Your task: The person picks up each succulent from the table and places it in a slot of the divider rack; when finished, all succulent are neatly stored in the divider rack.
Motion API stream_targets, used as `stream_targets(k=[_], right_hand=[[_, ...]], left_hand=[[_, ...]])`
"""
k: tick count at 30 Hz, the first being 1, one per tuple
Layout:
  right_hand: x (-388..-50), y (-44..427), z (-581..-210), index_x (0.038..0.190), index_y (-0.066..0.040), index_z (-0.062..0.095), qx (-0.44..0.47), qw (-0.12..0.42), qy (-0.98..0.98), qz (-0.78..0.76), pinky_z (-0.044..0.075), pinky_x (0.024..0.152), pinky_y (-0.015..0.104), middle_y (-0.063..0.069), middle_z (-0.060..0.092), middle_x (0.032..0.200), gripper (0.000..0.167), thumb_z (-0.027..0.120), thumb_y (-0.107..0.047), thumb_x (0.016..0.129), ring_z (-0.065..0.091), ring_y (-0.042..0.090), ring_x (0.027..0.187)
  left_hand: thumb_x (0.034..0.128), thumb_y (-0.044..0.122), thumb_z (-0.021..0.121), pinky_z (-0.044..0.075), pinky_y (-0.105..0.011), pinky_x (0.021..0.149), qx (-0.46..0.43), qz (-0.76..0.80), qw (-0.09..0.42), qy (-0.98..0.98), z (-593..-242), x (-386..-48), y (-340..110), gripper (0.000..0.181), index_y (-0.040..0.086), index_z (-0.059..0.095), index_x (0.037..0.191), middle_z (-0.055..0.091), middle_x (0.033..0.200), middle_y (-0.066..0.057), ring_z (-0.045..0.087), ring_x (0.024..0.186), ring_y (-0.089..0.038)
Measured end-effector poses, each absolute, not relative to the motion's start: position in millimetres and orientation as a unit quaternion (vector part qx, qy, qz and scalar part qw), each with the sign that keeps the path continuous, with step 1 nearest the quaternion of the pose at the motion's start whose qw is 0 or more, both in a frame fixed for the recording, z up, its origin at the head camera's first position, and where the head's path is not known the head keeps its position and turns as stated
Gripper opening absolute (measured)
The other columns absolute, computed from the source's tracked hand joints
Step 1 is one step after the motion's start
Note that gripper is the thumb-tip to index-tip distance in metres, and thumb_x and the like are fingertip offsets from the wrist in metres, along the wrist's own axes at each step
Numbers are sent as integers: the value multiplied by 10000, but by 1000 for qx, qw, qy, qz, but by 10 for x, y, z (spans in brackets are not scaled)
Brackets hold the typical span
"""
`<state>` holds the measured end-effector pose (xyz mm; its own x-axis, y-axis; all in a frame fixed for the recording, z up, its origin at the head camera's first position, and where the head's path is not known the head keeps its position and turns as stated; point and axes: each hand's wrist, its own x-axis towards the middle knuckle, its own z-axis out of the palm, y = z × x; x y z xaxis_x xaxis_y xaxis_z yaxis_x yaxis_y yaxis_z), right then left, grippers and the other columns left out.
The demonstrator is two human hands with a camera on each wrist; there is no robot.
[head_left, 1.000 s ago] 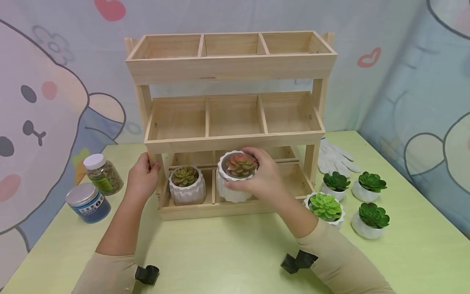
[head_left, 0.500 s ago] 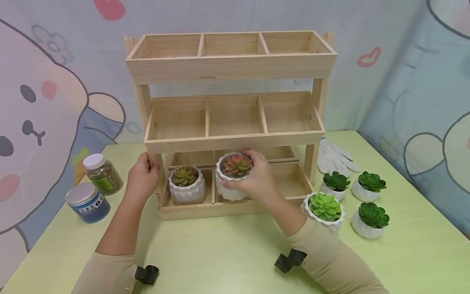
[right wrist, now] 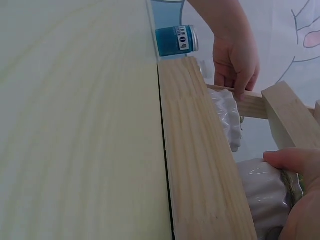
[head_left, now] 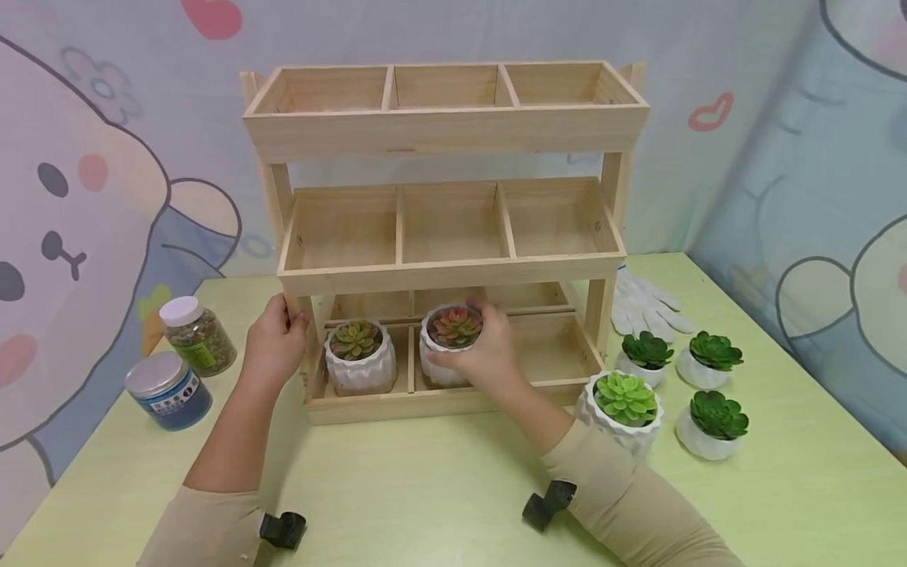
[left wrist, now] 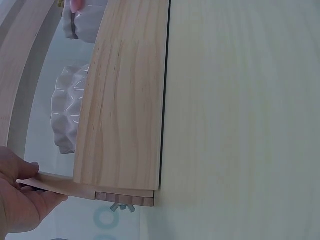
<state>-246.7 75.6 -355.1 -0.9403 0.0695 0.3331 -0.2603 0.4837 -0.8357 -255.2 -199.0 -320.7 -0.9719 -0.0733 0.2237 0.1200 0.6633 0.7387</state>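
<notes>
In the head view the right hand [head_left: 489,346] grips a white ruffled pot with a reddish succulent [head_left: 455,327], standing in the middle compartment of the wooden rack's [head_left: 453,405] bottom tier. Its thumb lies across the pot's front, the other fingers at the back right. The left hand [head_left: 278,340] grips the rack's left upright, beside a white pot with a green-brown succulent [head_left: 360,370] in the left compartment. The left wrist view shows this hand [left wrist: 25,197] with thumb and fingers around the wooden piece. In the right wrist view the right hand [right wrist: 302,190] holds the white pot [right wrist: 262,192].
Right of the rack stand a ruffled pot with a light green succulent [head_left: 625,402], several small pots with dark green succulents [head_left: 717,417] and white gloves [head_left: 645,303]. At the left are a blue jar [head_left: 170,391] and a white-lidded jar [head_left: 198,337]. The rack's upper tiers hold nothing.
The right hand and the pot with the reddish succulent have moved left and down into the middle compartment. The left hand stays on the upright.
</notes>
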Motion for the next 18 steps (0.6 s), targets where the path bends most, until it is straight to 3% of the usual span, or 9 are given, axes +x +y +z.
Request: stream_targets(k=[18], right_hand=[[-2533, 761, -3653, 1314, -3, 463, 45, 156, -845, 510, 413, 967, 418, 126, 529, 1198, 957, 935, -238, 515, 500, 291, 1112]], left_hand=[[1012, 151, 401, 433, -551, 904, -9, -408, 117, -905, -3213, -2571, -1981, 412, -45, 337, 1369, 469, 1301, -293, 458, 1177, -450]])
